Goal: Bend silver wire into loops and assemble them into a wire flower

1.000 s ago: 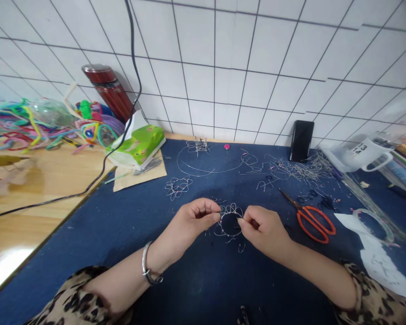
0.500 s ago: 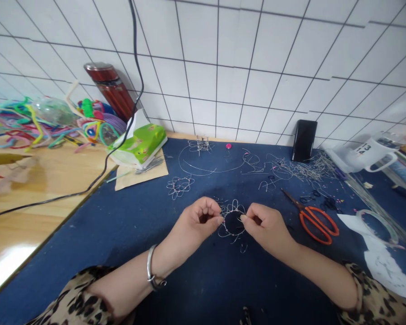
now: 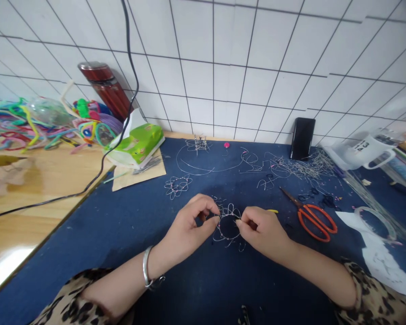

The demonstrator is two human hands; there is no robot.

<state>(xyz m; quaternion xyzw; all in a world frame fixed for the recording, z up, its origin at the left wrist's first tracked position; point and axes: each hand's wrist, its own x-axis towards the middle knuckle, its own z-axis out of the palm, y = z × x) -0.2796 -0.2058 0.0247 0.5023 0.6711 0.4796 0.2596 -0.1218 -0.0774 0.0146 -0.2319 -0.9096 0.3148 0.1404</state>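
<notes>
Between my hands is a flower-shaped wire ring (image 3: 229,238), thin and silvery, with petal loops and small pinkish beads around it. My left hand (image 3: 193,225) pinches its left side between thumb and forefinger. On the opposite side, the thumb and forefinger of my right hand (image 3: 263,229) are closed on the ring's wire; the fingertips hide the exact spot. A similar beaded wire flower (image 3: 177,186) lies on the blue mat (image 3: 203,280) beyond my left hand. A small yellow piece (image 3: 273,211) shows just behind my right hand, mostly hidden.
Orange-handled scissors (image 3: 316,221) lie right of my right hand. Tangled wire scraps (image 3: 307,167), a black phone (image 3: 302,139) and a white mug (image 3: 367,151) stand farther back. At left are a green tissue pack (image 3: 138,144) and a red thermos (image 3: 106,88).
Both hands and the wire flower have shifted slightly left in view, partly with a small camera movement. The yellow piece behind my right hand has come into sight. Both pinches stay closed.
</notes>
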